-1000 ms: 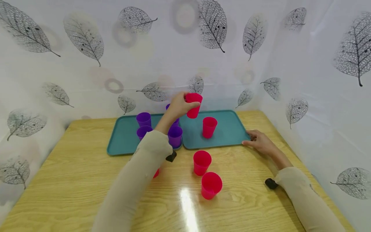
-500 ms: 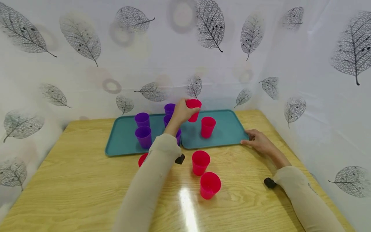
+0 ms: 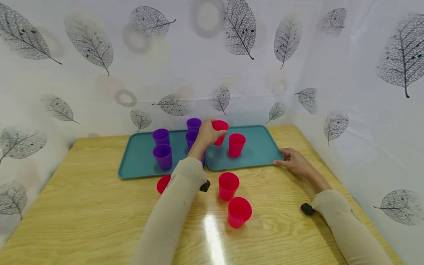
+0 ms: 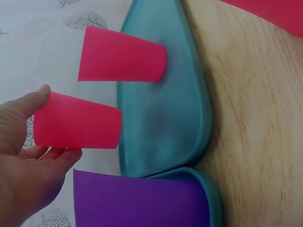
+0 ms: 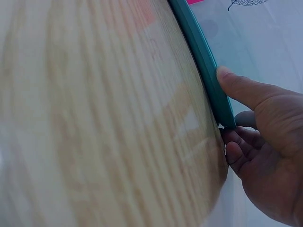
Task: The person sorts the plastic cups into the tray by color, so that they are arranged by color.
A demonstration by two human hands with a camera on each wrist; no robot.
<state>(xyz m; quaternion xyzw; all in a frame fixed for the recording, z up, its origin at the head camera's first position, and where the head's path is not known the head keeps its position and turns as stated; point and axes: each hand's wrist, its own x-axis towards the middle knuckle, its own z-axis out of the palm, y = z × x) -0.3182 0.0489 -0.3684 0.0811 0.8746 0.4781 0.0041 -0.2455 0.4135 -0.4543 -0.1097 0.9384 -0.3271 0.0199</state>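
Observation:
My left hand (image 3: 207,133) grips a red cup (image 3: 220,133) by its sides, thumb on the near side, over the left part of the right-hand teal tray (image 3: 258,147). In the left wrist view, this upright cup (image 4: 78,122) is low over the tray; whether its base touches is hard to tell. Another red cup (image 3: 237,145) stands on that tray just to its right. My right hand (image 3: 296,162) holds the tray's front right corner, and in the right wrist view the thumb (image 5: 227,78) lies on the rim with the fingers curled by the corner.
Several purple cups (image 3: 162,156) stand on the left teal tray (image 3: 135,158), which adjoins the right one. In front, two red cups (image 3: 228,186) (image 3: 239,212) stand on the wooden table (image 3: 82,206). A further red cup (image 3: 163,183) is partly hidden behind my left sleeve.
My left hand has lowered the red cup toward the right tray. The left forearm has shifted right, uncovering more of the purple cups. My right hand stays at the tray corner.

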